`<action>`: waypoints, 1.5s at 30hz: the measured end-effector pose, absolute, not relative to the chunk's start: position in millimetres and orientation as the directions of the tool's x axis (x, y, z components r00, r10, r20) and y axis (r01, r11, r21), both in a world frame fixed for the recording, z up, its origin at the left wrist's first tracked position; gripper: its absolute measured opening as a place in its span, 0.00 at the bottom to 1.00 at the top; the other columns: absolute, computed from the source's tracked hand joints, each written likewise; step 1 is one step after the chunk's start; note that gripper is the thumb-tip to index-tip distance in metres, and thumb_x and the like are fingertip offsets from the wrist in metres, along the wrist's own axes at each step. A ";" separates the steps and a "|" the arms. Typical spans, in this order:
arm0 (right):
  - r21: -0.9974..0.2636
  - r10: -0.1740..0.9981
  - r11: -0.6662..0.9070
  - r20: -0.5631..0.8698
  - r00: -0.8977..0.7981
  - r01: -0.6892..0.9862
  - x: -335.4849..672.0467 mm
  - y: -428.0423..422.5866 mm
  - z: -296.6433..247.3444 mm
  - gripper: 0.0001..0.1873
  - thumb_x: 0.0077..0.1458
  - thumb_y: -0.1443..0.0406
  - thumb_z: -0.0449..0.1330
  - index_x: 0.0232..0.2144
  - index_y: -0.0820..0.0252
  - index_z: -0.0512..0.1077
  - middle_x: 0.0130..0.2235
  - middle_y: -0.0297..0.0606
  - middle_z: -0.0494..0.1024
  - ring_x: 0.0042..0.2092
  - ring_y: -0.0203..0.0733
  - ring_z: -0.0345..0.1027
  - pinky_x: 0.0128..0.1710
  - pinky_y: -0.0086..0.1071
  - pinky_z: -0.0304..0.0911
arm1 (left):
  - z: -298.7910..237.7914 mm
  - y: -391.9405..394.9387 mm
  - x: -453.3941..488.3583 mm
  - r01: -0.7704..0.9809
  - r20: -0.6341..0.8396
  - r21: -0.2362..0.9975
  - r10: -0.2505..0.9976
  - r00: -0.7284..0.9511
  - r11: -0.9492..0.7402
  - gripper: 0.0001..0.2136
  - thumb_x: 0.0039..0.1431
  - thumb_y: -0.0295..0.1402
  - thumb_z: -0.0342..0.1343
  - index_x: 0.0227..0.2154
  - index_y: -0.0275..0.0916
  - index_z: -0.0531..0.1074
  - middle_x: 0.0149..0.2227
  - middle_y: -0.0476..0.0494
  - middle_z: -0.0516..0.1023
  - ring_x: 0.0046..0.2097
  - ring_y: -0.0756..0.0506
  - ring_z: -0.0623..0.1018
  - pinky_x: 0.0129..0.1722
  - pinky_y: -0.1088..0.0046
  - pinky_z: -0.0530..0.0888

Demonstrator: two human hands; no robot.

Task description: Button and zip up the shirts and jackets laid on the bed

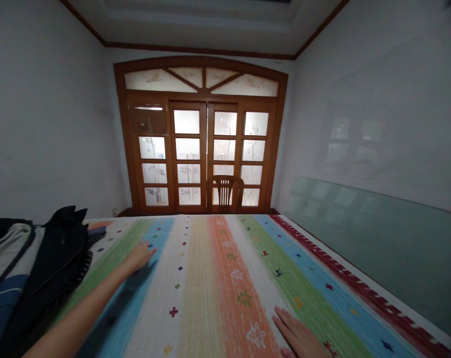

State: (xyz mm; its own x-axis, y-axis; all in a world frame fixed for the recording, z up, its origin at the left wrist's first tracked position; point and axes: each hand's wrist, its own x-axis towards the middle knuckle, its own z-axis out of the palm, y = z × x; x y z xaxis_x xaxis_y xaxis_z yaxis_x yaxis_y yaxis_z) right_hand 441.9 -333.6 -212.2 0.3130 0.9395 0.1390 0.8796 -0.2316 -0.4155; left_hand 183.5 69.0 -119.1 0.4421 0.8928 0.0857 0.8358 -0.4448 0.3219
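Note:
A striped cloth (225, 278) in green, blue, white, orange and red bands covers the flat surface before me. My left hand (139, 254) reaches forward over its left side, fingers stretched out and apart, near a pile of dark clothing (57, 258). It holds nothing. My right hand (298, 334) lies flat on the cloth at the lower right, fingers extended and empty.
A heap of dark and grey garments and a blue item (5, 293) sits at the left edge. A wooden chair (224, 193) stands beyond the far edge before wooden glazed doors (201, 149). A glass panel (378, 238) leans along the right wall.

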 end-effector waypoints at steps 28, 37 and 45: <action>-0.139 0.838 -0.528 0.074 0.541 0.838 468.1 -161.2 -183.1 0.27 0.57 0.59 0.38 0.55 0.67 0.51 0.58 0.45 0.49 0.58 0.45 0.40 0.54 0.42 0.40 | -178.5 2.1 215.0 0.796 0.054 -0.007 0.795 0.604 -0.605 0.27 0.57 0.40 0.33 0.54 0.23 0.50 0.57 0.32 0.48 0.58 0.41 0.50 0.55 0.63 0.51; -0.122 0.848 -0.490 0.161 0.504 0.863 469.3 -167.3 -185.7 0.23 0.57 0.62 0.42 0.51 0.67 0.60 0.55 0.48 0.58 0.55 0.45 0.49 0.53 0.36 0.45 | -180.1 1.9 213.0 0.785 0.117 0.002 0.780 0.615 -0.619 0.23 0.57 0.38 0.36 0.52 0.28 0.56 0.56 0.34 0.53 0.57 0.42 0.54 0.54 0.64 0.53; -0.083 0.850 -0.471 0.222 0.477 0.878 467.9 -167.8 -186.7 0.21 0.57 0.64 0.42 0.49 0.68 0.63 0.53 0.49 0.61 0.53 0.45 0.54 0.52 0.33 0.47 | -180.9 1.1 212.6 0.787 0.143 0.033 0.782 0.606 -0.616 0.23 0.58 0.38 0.36 0.51 0.29 0.57 0.56 0.33 0.55 0.57 0.42 0.55 0.53 0.64 0.54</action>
